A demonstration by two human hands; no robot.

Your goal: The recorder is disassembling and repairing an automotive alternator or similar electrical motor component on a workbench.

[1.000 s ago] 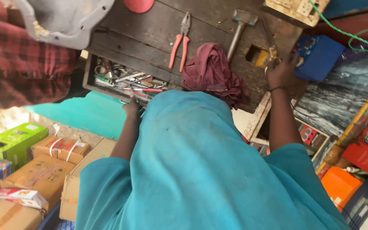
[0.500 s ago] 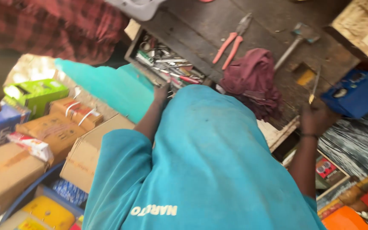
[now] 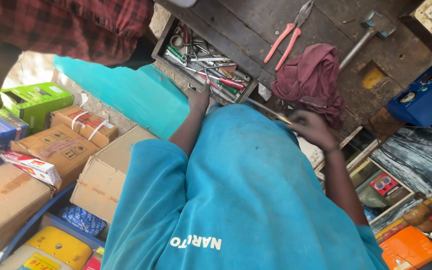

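Observation:
My left hand [image 3: 199, 98] rests at the front edge of an open wooden drawer [image 3: 162, 36] filled with several screwdrivers and other hand tools. Its fingers are hidden, so its hold is unclear. My right hand [image 3: 312, 129] is closed on a thin metal tool [image 3: 268, 110] whose shaft points left toward the drawer. It hovers over my teal shirt [image 3: 246, 200], just below a crumpled maroon cloth [image 3: 312, 77] on the dark workbench [image 3: 256, 20].
Red-handled pliers [image 3: 287, 39] and a hammer [image 3: 363, 36] lie on the bench. A blue meter box [image 3: 418, 97] sits at the right. Cardboard boxes [image 3: 66, 145], a green box [image 3: 33, 102] and a teal sheet [image 3: 126, 92] fill the left. A person in a red plaid shirt [image 3: 71, 25] stands at upper left.
My right hand has come down and left from the bench's far right side, bringing the thin metal tool toward the drawer. My left hand stays at the drawer. The view shifted right.

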